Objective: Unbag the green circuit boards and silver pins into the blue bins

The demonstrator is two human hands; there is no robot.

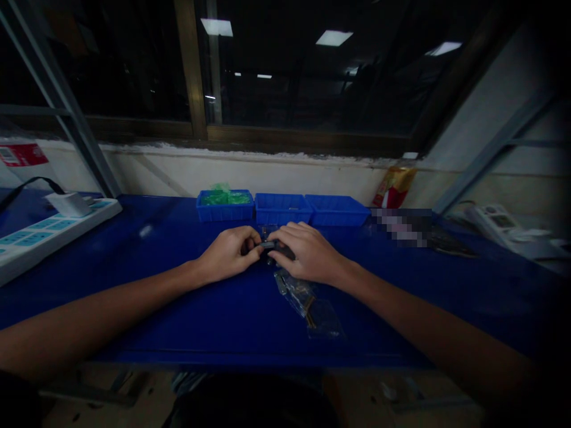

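Note:
Between my two hands is a small dark grey part (267,245), too small and dim to name its kind. My left hand (232,252) pinches its left end with thumb and fingertips. From the other side my right hand (307,252) grips it, thumb below and fingers curled over the top. A few small pieces lie on the blue table (187,321) just behind and beneath the fingers, partly hidden by them. Nearer to me, below my right hand, clear plastic bags (298,292) hold small metal pieces, some of them brass-coloured.
Three blue bins stand along the back: one with green plastic (225,205), a middle bin (284,209) and a right bin (338,211). A white power strip (62,229) lies at left. At back right are a red-and-gold packet (395,187) and a dark bag (450,242).

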